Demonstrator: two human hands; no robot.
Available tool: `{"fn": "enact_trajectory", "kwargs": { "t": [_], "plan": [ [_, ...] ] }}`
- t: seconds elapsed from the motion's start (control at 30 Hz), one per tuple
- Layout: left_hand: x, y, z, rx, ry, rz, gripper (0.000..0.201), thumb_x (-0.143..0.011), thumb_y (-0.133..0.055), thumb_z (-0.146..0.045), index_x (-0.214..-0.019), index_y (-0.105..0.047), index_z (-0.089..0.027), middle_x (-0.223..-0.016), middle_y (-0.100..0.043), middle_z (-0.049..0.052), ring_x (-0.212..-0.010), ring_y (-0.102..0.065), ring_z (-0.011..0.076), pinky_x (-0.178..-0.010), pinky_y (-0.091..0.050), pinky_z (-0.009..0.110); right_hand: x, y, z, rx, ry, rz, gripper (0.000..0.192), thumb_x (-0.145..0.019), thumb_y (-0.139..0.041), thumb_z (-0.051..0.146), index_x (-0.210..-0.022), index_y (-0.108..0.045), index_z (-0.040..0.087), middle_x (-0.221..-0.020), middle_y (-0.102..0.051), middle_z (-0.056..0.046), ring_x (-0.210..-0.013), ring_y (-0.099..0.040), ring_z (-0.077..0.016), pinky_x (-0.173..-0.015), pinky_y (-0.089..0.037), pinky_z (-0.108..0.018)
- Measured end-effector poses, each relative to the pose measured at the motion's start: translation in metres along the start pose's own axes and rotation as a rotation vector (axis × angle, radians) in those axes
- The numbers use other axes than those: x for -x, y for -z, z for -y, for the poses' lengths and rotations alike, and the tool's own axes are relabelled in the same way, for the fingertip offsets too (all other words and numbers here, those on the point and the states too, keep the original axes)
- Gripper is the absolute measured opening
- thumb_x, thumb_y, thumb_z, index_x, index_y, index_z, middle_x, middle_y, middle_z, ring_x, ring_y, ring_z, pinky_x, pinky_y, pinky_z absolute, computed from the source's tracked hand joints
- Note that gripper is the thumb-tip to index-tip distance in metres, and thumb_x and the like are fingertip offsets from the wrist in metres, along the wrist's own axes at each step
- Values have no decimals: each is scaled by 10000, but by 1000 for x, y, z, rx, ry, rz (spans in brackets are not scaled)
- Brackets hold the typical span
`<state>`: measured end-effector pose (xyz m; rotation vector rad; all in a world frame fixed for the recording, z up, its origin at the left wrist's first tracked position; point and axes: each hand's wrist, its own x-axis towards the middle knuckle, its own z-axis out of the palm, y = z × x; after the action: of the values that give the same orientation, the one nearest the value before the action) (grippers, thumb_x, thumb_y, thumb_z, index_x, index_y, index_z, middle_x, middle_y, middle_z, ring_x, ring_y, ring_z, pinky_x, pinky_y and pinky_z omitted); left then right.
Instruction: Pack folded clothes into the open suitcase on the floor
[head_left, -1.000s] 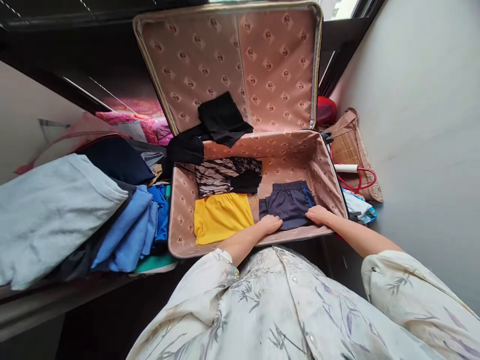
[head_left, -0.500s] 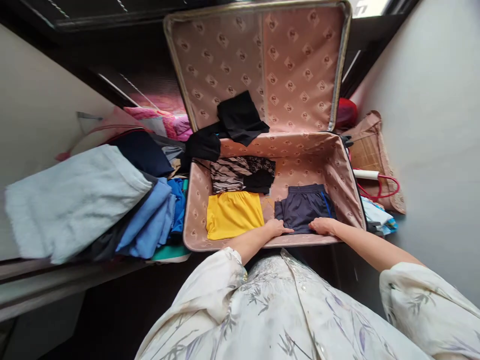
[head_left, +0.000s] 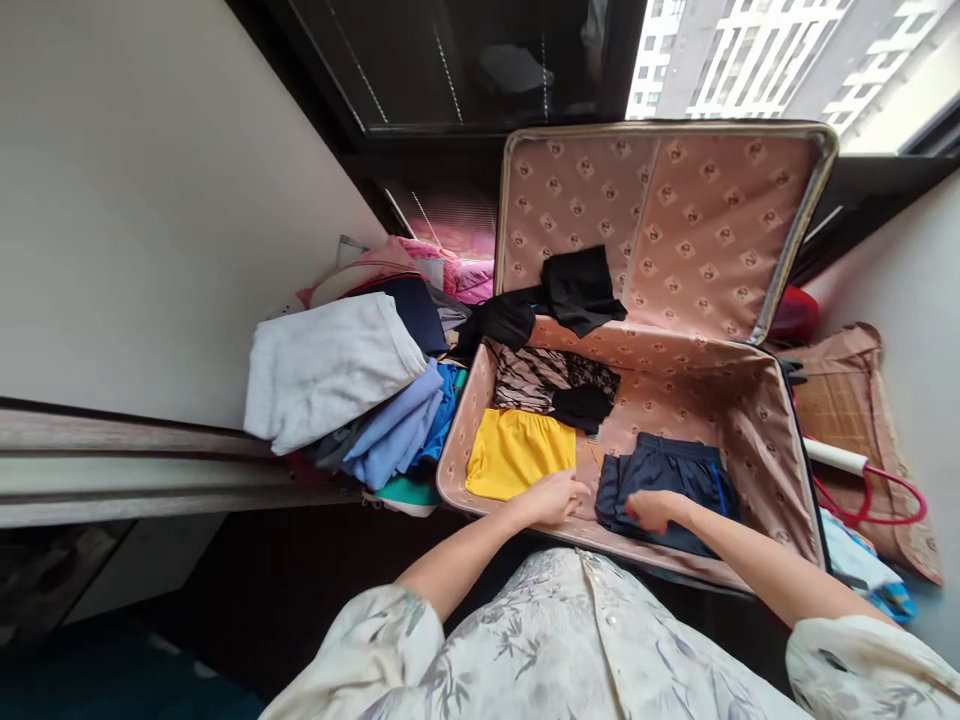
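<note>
An open suitcase (head_left: pixel 757 420) with pink patterned lining lies before me. Folded navy shorts (head_left: pixel 679 470) with a blue stripe rest in its front right part. My right hand (head_left: pixel 651 508) hovers over or touches their near left edge, slightly smeared by motion. My left hand (head_left: pixel 556 498) is beside the lower right corner of the folded yellow shorts (head_left: pixel 517 450), fingers apart and holding nothing. Behind the yellow shorts lie a black-and-pink patterned garment (head_left: pixel 532 378) and a small black cloth (head_left: pixel 581 407). Black clothing (head_left: pixel 581 285) hangs over the suitcase's back edge.
Left of the suitcase is a heap of clothes, with light grey fabric (head_left: pixel 330 360) on top and blue garments (head_left: pixel 397 425) under it. A brown bag (head_left: pixel 847 395) and a red cord (head_left: pixel 896 520) lie to the right. Walls flank both sides; a window (head_left: pixel 772 70) is behind.
The view has turned leftward, so the suitcase appears farther right. My left hand has come off the navy shorts and moved toward the yellow ones. My right hand has shifted leftward along the navy shorts.
</note>
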<state>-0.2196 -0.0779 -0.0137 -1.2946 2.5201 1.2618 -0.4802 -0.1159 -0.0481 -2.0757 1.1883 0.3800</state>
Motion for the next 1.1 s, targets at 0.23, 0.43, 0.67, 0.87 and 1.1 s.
{"fn": "enact_trajectory", "kwargs": {
  "t": [0.23, 0.43, 0.67, 0.87, 1.1],
  "plan": [
    [99, 15, 15, 337, 221, -361, 310, -950, -561, -220, -1212, -721, -179, -1059, -654, 94, -899, -667, 184, -891, -532, 316, -154, 119, 121, 169, 258, -315, 559, -932, -610, 332, -1451, -467, 179, -1422, -538, -204, -1290, -505, -322, -1071, -436, -443],
    [129, 19, 17, 493, 320, -488, 308, -917, -569, -193, -1166, -751, -195, -1031, -678, 88, -918, -666, 194, -900, -534, 326, -258, 182, 200, 422, 179, -507, 1057, -808, -786, 397, -1641, -158, 228, -1684, -159, -242, -1504, -162, -482, -1144, -257, -602],
    [161, 17, 41, 504, 330, -614, 328, -929, -529, -166, -1184, -736, -152, -1052, -685, 104, -960, -660, 203, -925, -536, 342, -297, 215, 190, 612, 69, -467, 698, -965, -539, 338, -1612, -314, 199, -1379, -568, -252, -1247, -505, -381, -1046, -341, -511],
    [152, 17, 50, 498, 311, -602, 327, -918, -536, -143, -1176, -737, -151, -1057, -686, 105, -1009, -665, 214, -964, -530, 351, -296, 211, 200, 737, 172, -441, 1097, -781, -792, 414, -1662, -147, 305, -1654, -265, -248, -1477, -246, -473, -1096, -274, -583],
    [149, 14, 52, 464, 325, -538, 346, -936, -524, -162, -1219, -724, -138, -1089, -677, 119, -1026, -670, 218, -969, -533, 351, -306, 184, 232, 680, 134, -527, 621, -987, -423, 182, -1604, -348, 182, -1547, -429, -282, -1397, -410, -423, -1079, -304, -538]
  ]
}}
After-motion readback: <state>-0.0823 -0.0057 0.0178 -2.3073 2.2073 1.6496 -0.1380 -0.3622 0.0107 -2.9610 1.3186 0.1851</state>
